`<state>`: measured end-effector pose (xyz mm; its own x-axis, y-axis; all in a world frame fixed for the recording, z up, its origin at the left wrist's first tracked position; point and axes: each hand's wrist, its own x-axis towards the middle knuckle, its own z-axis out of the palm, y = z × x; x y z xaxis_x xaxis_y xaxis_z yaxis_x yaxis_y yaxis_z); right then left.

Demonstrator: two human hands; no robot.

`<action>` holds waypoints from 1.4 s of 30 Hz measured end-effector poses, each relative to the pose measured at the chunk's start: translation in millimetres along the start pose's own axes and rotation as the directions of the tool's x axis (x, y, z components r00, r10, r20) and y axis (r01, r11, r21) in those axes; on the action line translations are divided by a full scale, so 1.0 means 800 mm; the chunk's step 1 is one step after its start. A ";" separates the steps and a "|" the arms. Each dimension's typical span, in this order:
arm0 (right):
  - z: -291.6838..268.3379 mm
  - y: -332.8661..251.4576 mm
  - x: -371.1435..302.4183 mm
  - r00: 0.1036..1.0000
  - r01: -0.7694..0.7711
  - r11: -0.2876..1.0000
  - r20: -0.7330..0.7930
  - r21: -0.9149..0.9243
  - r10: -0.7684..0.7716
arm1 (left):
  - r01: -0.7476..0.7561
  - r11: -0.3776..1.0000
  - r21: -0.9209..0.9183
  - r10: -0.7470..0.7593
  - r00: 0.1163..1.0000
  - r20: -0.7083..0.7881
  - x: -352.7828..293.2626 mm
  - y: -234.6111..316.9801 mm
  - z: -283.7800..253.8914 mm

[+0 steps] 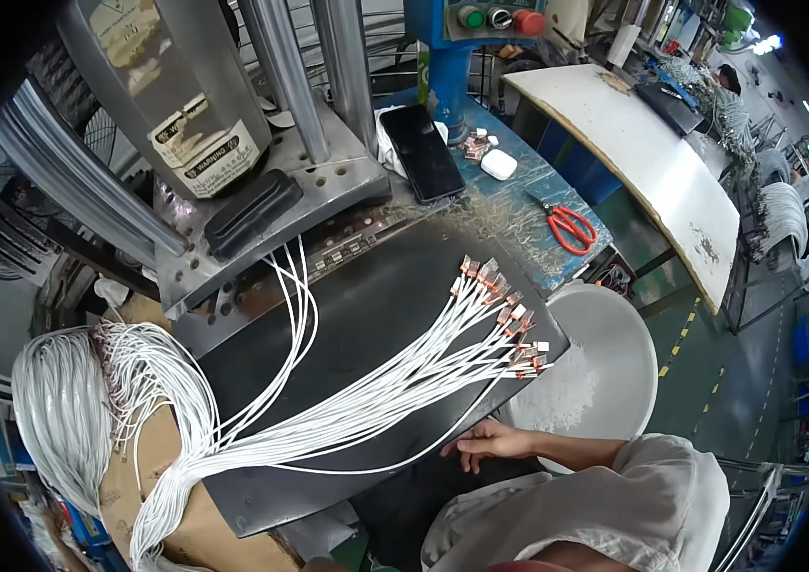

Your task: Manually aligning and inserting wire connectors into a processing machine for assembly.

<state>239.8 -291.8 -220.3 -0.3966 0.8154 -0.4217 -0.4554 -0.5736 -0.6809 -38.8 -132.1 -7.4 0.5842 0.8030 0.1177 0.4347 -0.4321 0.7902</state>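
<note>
My right hand (pixel 492 443) hangs just past the near edge of a black board, palm partly down, fingers loosely apart with nothing seen in them. My left hand does not show. On the black board (pixel 261 496) lies a fanned bundle of white cables (pixel 357 410), with small metal-and-orange connectors (pixel 509 315) at their right ends. One cable bows away from the bundle and passes close to my right fingertips. A few other cables (pixel 301 305) loop up under the metal block of a press (pixel 328 186).
Coiled white cables (pixel 66 415) rest at the left beside brown cardboard (pixel 128 477). A grey round tub (pixel 614 343) stands right of the board. The blue bench holds a black phone (pixel 421 153), a white case (pixel 499 164) and red-handled scissors (pixel 571 229). Coloured buttons (pixel 500 17) sit above; a white-topped table (pixel 633 143) stands beyond.
</note>
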 end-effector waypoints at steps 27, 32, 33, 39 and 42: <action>0.001 0.005 0.020 0.986 -0.150 0.958 -0.106 -0.245 0.127 | -0.114 0.990 0.080 0.121 0.989 -0.087 -0.023 0.016 -0.034; 0.074 -0.057 -0.014 0.975 -0.120 0.713 0.052 -0.690 0.215 | -0.198 0.974 0.113 0.218 0.951 -0.219 0.001 0.046 -0.068; 0.095 -0.080 -0.024 0.951 0.145 0.734 0.297 -0.663 0.081 | -0.253 0.956 0.149 0.284 0.925 -0.254 0.014 0.047 -0.069; 0.159 -0.252 -0.014 0.627 0.766 0.009 0.746 -0.642 -0.225 | -0.669 0.657 0.349 0.683 0.724 0.102 0.123 -0.011 0.011; 0.148 -0.301 -0.006 0.811 0.400 -0.531 0.559 -0.747 -0.175 | -0.498 0.695 0.519 0.472 0.860 0.193 0.160 -0.051 -0.003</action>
<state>257.0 -167.3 16.6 -0.6870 0.7180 0.1122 0.6786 0.6891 -0.2544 16.6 -10.8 -22.8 0.8399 0.4079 0.3581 0.3670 -0.9128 0.1789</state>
